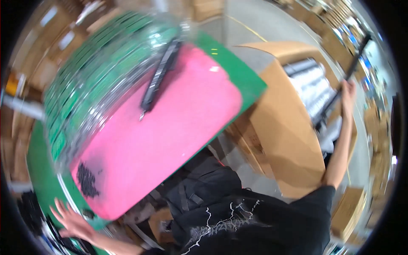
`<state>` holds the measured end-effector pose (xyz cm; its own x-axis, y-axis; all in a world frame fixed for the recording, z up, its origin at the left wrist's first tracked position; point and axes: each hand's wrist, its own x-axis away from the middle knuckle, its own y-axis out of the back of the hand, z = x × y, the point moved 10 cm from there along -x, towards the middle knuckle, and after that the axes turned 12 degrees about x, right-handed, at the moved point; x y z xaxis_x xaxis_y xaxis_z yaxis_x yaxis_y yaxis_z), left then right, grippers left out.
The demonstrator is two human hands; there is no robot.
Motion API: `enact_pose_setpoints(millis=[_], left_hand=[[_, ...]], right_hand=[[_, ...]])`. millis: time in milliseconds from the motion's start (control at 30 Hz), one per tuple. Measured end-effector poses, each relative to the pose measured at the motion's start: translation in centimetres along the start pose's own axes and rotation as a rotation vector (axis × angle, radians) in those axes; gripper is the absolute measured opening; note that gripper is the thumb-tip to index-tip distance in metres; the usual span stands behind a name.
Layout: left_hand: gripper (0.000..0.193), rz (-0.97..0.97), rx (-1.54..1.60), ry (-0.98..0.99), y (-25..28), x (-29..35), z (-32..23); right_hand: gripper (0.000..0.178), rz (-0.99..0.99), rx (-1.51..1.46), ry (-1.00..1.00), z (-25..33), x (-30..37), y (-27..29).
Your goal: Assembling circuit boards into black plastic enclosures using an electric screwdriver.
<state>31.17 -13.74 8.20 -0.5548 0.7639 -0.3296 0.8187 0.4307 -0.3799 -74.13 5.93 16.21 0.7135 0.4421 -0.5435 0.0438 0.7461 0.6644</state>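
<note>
Over at the right, the person's right hand (347,94) is stretched out above an open cardboard box (284,140) and has its fingers closed around a long black bar (346,74). The bar runs slanting from the hand's grip up toward the far right and down toward the box's inside; the hand holds it about midway along its length. Inside the box lie rows of silvery wrapped pieces (312,87), just below the bar, and the box's near flap (289,144) hangs outward toward the person.

Down at the lower left, the left hand (72,223) is spread wide, fingers apart, holding nothing. It sits at the near left corner of the green table (242,72), close to some dark items that are too blurred to tell apart.

On the table lies a big pink mat (170,136) reaching almost to the table's right edge. A second long black bar (159,76) rests on the mat's far part, well apart from both hands. A small heap of black screws or similar bits (87,180) sits near the mat's near left corner, not far from the left hand. Stacks of green boards under clear wrapping (97,72) crowd the table's far left side.
</note>
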Motion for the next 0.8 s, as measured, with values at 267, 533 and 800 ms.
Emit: enact_pose_setpoints(millis=[267, 533, 800], left_hand=[[0.061, 0.569, 0.202, -0.221, -17.4, 0.2, 0.7], [0.036, 1.083, -0.302, 0.108, -27.8, 4.4, 7.3], [0.028, 1.219, -0.836, -0.199, -25.3, 6.1, 12.3]], right_hand=[[0.026, 0.105, -0.035, 0.670, 24.9, 10.3, -3.8], [0.019, 0.712, 0.134, 1.751, 41.7, 32.4, -14.2], [0.037, 0.836, -0.498, 1.432, 56.6, 35.3, -20.4]])
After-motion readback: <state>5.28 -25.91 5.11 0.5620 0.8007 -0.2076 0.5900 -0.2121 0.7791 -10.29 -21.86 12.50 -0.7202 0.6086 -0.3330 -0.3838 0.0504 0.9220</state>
